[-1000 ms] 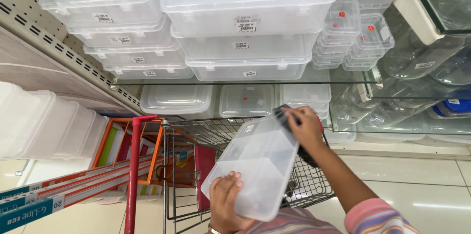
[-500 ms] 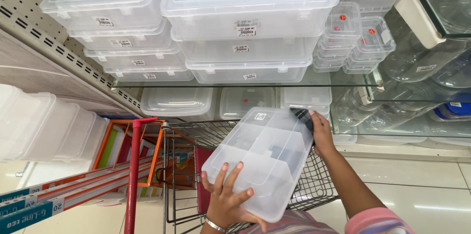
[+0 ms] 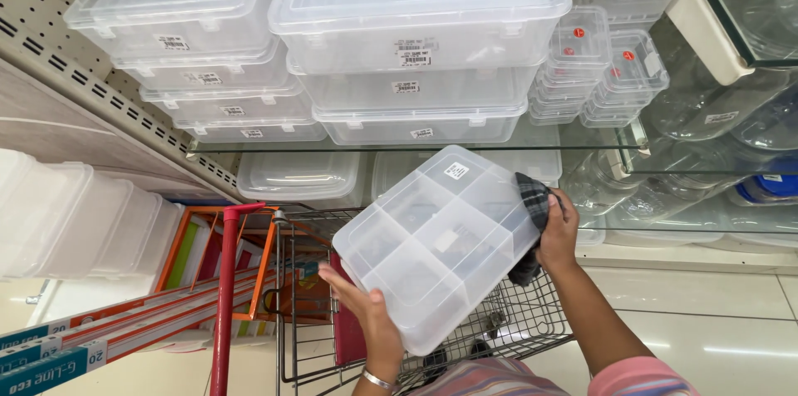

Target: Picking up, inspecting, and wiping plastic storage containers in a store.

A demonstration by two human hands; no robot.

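I hold a clear plastic box with inner compartments [image 3: 432,242] tilted above a wire shopping cart [image 3: 499,329]. My left hand [image 3: 370,317] supports its lower left corner from beneath, a bangle on the wrist. My right hand [image 3: 559,234] grips the box's right edge and also clutches a dark checked cloth [image 3: 532,205] pressed against that side. A small white sticker sits on the box's upper corner.
Glass shelves ahead carry stacks of clear lidded storage boxes [image 3: 416,30] and small round-cornered containers [image 3: 603,68]. Glass jars [image 3: 731,105] stand to the right. White tubs [image 3: 58,213] sit at left, beside orange framed items [image 3: 195,255] and the cart's red handle post [image 3: 224,296].
The box has turned from edge-on to face me, showing its compartments. My right hand with the cloth slid from the top edge round to the right side.
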